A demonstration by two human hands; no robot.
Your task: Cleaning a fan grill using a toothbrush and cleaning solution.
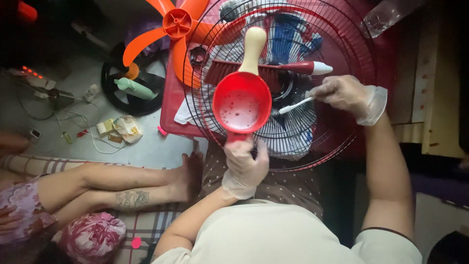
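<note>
A gloved left hand (244, 164) gripped a red scoop (242, 105) above a fan guard (293, 88) while the right hand (344, 93) clenched a toothbrush (296, 105); tilting could have spilled water onto the lap.

Dim, warm light falls on the middle; corners sink into deep shadow. Wide-lens bending curves the edges, and the far parts look soft.

Dim light falls on a pale grey floor (146, 151); a striped mat (146, 225) covers its near part, and perhaps a wooden cabinet (439, 98) stands right.
</note>
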